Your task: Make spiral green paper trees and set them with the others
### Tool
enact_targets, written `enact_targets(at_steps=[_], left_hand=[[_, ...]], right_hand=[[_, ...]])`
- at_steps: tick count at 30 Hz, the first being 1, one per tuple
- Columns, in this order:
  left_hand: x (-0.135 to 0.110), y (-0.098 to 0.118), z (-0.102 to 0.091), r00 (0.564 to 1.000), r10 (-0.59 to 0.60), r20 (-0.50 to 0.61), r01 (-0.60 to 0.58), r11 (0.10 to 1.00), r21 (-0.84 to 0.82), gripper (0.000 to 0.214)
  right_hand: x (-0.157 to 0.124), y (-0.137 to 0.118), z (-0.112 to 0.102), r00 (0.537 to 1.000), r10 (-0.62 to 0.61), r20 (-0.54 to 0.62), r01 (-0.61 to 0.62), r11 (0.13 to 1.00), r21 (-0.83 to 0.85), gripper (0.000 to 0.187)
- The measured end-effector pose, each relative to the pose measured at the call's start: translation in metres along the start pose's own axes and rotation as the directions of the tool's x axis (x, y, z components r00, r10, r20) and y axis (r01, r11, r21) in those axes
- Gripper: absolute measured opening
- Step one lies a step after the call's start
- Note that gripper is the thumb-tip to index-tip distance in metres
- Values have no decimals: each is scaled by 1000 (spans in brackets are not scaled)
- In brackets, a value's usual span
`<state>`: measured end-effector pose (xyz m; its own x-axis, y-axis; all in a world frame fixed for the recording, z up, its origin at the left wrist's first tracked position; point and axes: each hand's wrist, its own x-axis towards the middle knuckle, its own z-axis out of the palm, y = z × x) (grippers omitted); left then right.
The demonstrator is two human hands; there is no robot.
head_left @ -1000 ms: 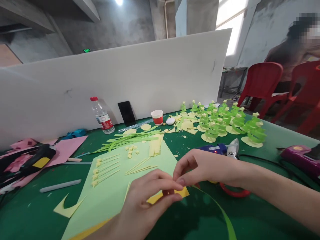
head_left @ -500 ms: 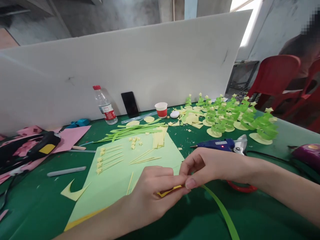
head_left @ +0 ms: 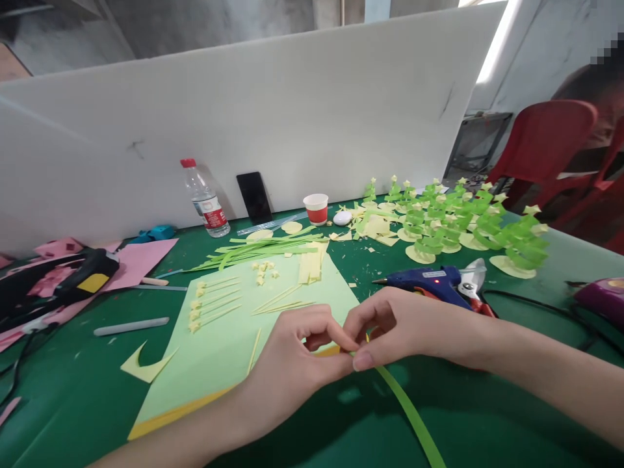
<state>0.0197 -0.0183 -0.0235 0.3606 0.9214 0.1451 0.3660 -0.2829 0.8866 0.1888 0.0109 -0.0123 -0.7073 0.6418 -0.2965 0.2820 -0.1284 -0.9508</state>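
My left hand [head_left: 297,367] and my right hand [head_left: 400,325] meet in a pinch above the green table, fingertips touching. Between them they hold the end of a long green paper strip [head_left: 409,416] that trails down to the lower right. A sliver of yellow paper [head_left: 325,351] shows just behind my left fingers. Under and left of my hands lies a light green sheet [head_left: 229,338] bearing thin yellow sticks with small stars [head_left: 212,302] and cut yellow slips [head_left: 312,265].
A blue glue gun [head_left: 429,281] lies right of the sheet. Several green paper trees [head_left: 463,224] stand behind it. A water bottle [head_left: 205,198], a phone [head_left: 253,197] and a red cup [head_left: 316,209] line the white board. Another person sits by red chairs [head_left: 546,146].
My hands have shifted slightly up and right, and the yellow piece is now mostly hidden behind my left fingers. The camera has tilted down a little.
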Motion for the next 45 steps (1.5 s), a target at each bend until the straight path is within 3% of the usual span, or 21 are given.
enact_targets(at_steps=[5, 9, 14, 19, 24, 29, 32, 37, 45], left_hand=[[2, -1, 0, 998, -53, -38, 54, 998, 27, 20], [4, -1, -2, 997, 69, 17, -70, 994, 87, 6], [3, -3, -1, 977, 164, 134, -176, 981, 80, 17], [1, -6, 1, 995, 100, 20, -101, 991, 86, 14], [4, -7, -1, 998, 41, -52, -38, 998, 59, 19], [6, -8, -4, 993, 96, 73, -100, 994, 48, 15], [6, -10, -5, 990, 60, 124, -60, 998, -5, 20], [7, -13, -5, 997, -58, 44, 58, 998, -5, 21], [6, -12, -6, 999, 20, -41, -17, 997, 71, 19]], right_hand=[[2, -1, 6, 998, 17, -64, -15, 999, 30, 23], [0, -4, 0, 995, 34, -97, -39, 998, -50, 20], [-3, -4, -11, 996, 92, 19, -89, 988, -126, 23], [-2, -2, -5, 997, 79, 19, -77, 994, -72, 23], [1, -2, 5, 992, 54, -115, -53, 999, 10, 21], [0, -4, 1, 989, 65, -136, -69, 997, -30, 22], [-1, -6, -2, 990, 82, -116, -93, 991, -98, 22], [0, -6, 1, 983, 52, -175, -65, 995, -71, 25], [3, -4, 8, 988, 49, -144, -47, 999, 21, 23]])
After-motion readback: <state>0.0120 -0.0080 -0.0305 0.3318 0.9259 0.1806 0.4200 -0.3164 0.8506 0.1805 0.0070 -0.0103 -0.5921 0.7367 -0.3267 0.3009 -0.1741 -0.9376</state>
